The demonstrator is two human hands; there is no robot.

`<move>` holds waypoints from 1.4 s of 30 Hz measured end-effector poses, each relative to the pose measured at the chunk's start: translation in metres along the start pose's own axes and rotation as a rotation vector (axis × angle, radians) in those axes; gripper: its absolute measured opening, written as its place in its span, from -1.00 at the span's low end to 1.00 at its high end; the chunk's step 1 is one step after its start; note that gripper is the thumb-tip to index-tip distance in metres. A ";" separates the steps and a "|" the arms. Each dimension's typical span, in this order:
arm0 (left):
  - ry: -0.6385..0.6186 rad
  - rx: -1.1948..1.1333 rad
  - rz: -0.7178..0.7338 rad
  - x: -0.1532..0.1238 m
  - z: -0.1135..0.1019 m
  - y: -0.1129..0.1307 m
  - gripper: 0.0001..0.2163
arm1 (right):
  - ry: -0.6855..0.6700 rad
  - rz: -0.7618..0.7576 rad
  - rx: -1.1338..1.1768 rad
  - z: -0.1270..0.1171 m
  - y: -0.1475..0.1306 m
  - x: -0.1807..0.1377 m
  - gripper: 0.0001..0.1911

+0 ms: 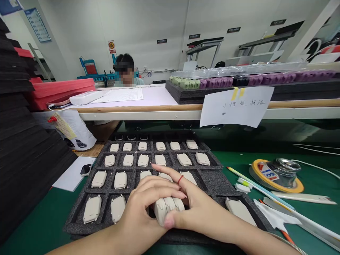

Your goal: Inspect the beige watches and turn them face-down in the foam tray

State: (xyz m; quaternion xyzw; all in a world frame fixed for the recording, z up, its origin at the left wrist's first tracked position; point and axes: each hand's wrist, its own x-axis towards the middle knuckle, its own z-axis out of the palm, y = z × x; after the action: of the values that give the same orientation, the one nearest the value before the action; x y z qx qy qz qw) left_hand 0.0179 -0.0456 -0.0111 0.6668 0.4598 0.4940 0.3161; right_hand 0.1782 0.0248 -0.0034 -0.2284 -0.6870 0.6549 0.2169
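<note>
Over the front of a dark grey foam tray [79, 216], both hands close around a short row of off-white smartwatch cases [169, 207] standing edge to edge. My left hand [138, 209] wraps them from the left, its fingers reaching across the top. From the right, my right hand [199, 203] presses its thumb on their near side, while its index finger stretches forward over the tray. Part of the row is hidden by the fingers. More cases of the same kind, such as one at the front left [92, 209], lie singly in the tray's pockets.
Black foam sheets [23, 159] are stacked at left, beside a small watch [85, 170] on white paper. At right lie a glass jar inside a tape roll [276, 175], brushes and a white cloth [276, 216]. A shelf [148, 114] crosses behind; a person [127, 71] sits beyond it.
</note>
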 end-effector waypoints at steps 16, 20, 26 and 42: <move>-0.184 -0.666 -0.522 0.000 0.003 0.002 -0.49 | 0.164 -0.541 -0.394 -0.003 0.007 0.001 0.09; -0.141 -0.619 -0.522 -0.004 0.004 0.000 -0.45 | 0.137 -0.527 -0.379 -0.002 0.008 0.000 0.10; -0.132 -0.584 -0.488 -0.006 0.002 0.000 -0.43 | 0.118 -0.541 -0.381 -0.001 0.009 -0.001 0.08; -0.207 -0.737 -0.488 -0.002 0.005 0.004 -0.55 | 0.139 -0.470 -0.375 -0.003 0.012 -0.002 0.16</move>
State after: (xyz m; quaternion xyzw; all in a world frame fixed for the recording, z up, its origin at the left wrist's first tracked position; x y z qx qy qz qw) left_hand 0.0237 -0.0487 -0.0097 0.4277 0.3628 0.4667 0.6838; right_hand 0.1816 0.0262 -0.0155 -0.1434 -0.8135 0.4314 0.3628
